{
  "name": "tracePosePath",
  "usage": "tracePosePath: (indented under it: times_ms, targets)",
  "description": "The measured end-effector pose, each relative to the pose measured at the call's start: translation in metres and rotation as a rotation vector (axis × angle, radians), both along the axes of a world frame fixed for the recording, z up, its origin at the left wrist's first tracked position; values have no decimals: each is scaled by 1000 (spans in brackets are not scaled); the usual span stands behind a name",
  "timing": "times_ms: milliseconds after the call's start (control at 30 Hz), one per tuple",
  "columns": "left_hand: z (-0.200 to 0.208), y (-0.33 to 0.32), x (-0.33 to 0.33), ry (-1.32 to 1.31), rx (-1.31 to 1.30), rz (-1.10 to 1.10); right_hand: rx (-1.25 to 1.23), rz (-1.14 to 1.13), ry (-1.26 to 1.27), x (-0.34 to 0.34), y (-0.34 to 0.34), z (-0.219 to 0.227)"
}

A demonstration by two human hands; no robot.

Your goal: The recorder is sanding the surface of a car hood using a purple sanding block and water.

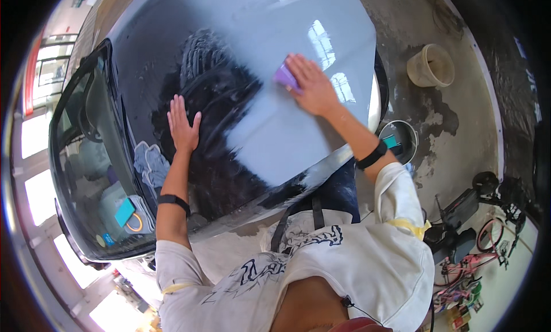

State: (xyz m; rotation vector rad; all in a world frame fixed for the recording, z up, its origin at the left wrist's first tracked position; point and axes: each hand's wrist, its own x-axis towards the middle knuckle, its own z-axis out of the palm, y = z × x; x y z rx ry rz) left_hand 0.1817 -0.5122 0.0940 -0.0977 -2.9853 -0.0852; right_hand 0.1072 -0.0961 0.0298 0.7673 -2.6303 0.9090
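Right hand [311,88] is closed over a purple pad [285,77], fingers laid across its top, thumb low at its near edge. Pad sits on the hood [270,151], in the pale grey zone, just beside the dark wet patch. Fingers over the back like that probably spread the pressure, so no edge digs in.

Left hand [183,128] grips nothing: palm down on the dark area, fingers together, thumb out. Reads as a prop for the lean, since the right arm reaches well across the panel. Can't tell how much weight it takes.

Blue-grey cloth [151,164] lies bunched at the windshield base, near the left forearm; handy spot, off most of the panel. Teal block [124,212] is parked at the windshield's near corner, likely for the same reason.

White-rimmed bucket [414,138] stands on the floor by the front corner, near the right forearm, teal piece [392,141] inside. Cream bucket [418,68] is farther off.
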Motion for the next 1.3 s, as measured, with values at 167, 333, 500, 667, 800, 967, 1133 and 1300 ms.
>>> tracePosePath:
  times_ms: [167, 333, 500, 667, 800, 967, 1133, 1300]
  targets:
    - [0, 10, -2, -38, 28, -2, 61, -286, 98, -69, 85, -38]
    - [4, 9, 4, -59, 9, 23, -38, -465, 19, -148, 146, -84]
    - [1, 17, -6, -38, 38, 13, -181, -600, -169, -193, 180, -109]
    - [7, 8, -3, -38, 12, 22, 100, -573, -37, -119, 74, -64]
    - [3, 5, -1, -44, 18, 16, -91, -120, -88, 16, -22, -13]
    - [4, 16, -3, -66, 26, -4, -113, -73, -35, -6, 34, -18]
    - [1, 17, -4, -63, 27, 9, -57, -319, 13, -74, 82, -37]
    - [7, 12, 0, -57, 45, 37, -8, -621, 110, -138, 112, -76]
